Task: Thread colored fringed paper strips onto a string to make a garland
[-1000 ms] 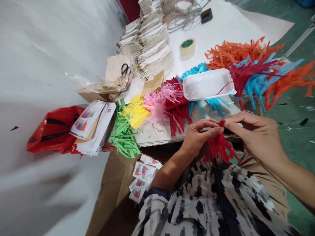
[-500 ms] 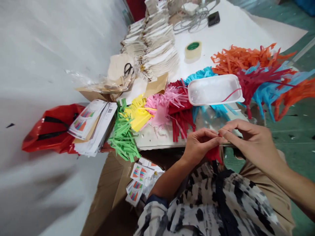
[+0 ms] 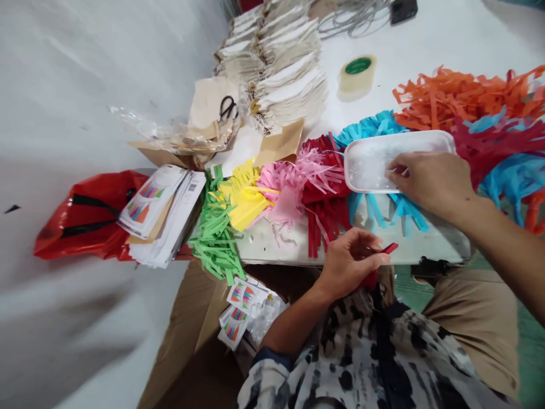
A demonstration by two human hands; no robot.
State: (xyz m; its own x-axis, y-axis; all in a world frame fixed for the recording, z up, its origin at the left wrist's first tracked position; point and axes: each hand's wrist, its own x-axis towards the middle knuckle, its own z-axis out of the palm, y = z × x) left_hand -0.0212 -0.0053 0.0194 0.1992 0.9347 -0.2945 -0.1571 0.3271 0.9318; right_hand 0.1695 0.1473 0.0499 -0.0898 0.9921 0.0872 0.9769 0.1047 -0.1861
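Observation:
My left hand [image 3: 349, 262] is closed in a pinch on a red paper tassel [image 3: 388, 248], held over my lap just below the table edge. My right hand [image 3: 430, 179] reaches into the white plastic tray [image 3: 361, 165] on the table, fingertips bent down onto its bottom; whether anything is between them I cannot make out. The tray lies on piles of fringed paper: blue [image 3: 370, 126], dark red [image 3: 323, 207], pink [image 3: 293, 176], yellow [image 3: 242, 196], green [image 3: 215, 238] and orange [image 3: 451, 96].
A tape roll [image 3: 357, 72] sits on the white table behind the tray. Stacks of cream tags [image 3: 281, 68], scissors [image 3: 227, 107], printed cards [image 3: 159, 213] and a red plastic bag [image 3: 80, 218] lie to the left. More cards [image 3: 240, 309] are in a brown box below.
My right hand let go of the red tassel and moved up into the white tray. My left hand still pinches the tassel. The view shifted slightly.

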